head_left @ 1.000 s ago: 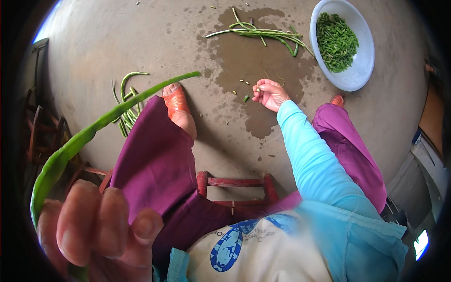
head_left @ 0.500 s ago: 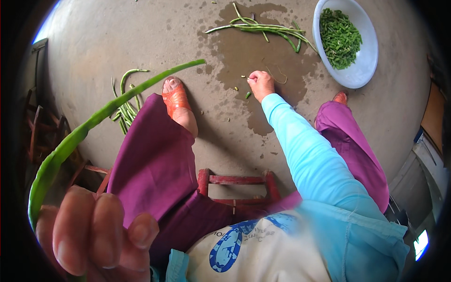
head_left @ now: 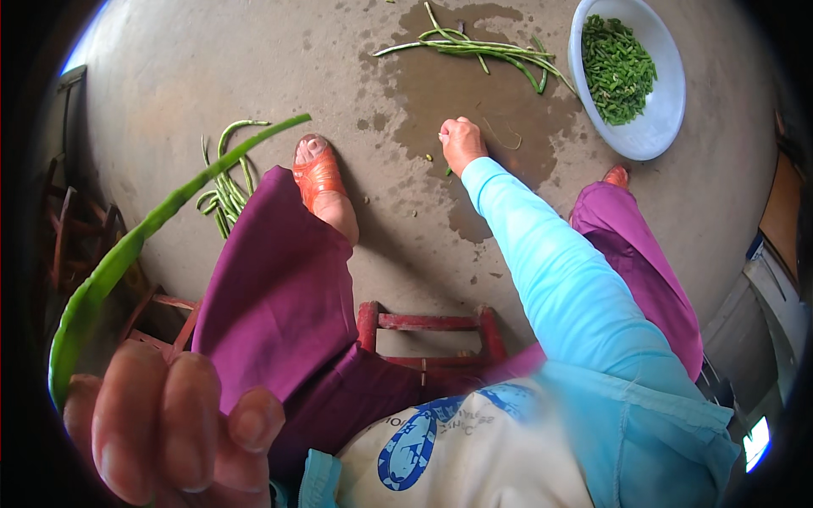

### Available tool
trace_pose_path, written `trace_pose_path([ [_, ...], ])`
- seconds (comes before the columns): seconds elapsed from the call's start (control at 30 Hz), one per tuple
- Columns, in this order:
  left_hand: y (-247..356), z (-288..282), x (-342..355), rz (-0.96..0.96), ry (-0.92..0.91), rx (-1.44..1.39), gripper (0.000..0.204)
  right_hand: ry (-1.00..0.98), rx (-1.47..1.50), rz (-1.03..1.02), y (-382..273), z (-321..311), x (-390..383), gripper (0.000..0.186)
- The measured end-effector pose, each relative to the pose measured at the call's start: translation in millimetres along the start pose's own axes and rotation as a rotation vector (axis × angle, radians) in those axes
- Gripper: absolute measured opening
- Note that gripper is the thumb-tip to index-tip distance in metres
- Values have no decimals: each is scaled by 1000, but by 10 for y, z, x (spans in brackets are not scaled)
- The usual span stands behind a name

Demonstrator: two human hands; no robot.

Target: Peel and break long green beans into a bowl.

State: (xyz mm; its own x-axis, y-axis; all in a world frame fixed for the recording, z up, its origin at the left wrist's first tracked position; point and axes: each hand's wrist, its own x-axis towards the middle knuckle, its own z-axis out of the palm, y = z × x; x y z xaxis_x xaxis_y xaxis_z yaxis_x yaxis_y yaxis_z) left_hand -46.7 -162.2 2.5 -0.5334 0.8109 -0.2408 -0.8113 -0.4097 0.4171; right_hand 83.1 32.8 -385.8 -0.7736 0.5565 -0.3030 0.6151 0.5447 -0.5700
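Observation:
My left hand [head_left: 169,423], close up at the lower left, is closed on a long green bean [head_left: 135,241]. The bean stretches up and to the right, its tip in front of the floor near my left foot. Down at the wet patch of floor, my right hand [head_left: 463,144] has its fingers pressed together, and what they hold, if anything, is hidden. A small bean bit [head_left: 429,157] lies just left of that hand. Another green piece [head_left: 448,171] shows under its wrist, partly covered.
A white basin [head_left: 669,93] of cut green beans [head_left: 618,72] stands at the upper right. Whole long beans [head_left: 487,49] lie on the wet floor [head_left: 508,110], with another bundle [head_left: 224,199] beside my left foot. A red stool [head_left: 428,323] is between my legs.
My right hand has shifted slightly left and its fingers have curled in. The pale bit by its fingertips no longer shows. The bean in my left hand has swung, its tip lower and further left.

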Motion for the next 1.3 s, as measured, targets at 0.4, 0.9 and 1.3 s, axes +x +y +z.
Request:
trace_pose_path([
  [0.4,60,491,125,16,482,208,19,-99,69,62,-162,165,-349,8],
  [0.9,82,41,79,-95,137,52,15,876,251,39,396,-1712,359,6],
  [1.3,92,60,89,-85,-100,41,29,732,272,75,586,-1767,327,10],
])
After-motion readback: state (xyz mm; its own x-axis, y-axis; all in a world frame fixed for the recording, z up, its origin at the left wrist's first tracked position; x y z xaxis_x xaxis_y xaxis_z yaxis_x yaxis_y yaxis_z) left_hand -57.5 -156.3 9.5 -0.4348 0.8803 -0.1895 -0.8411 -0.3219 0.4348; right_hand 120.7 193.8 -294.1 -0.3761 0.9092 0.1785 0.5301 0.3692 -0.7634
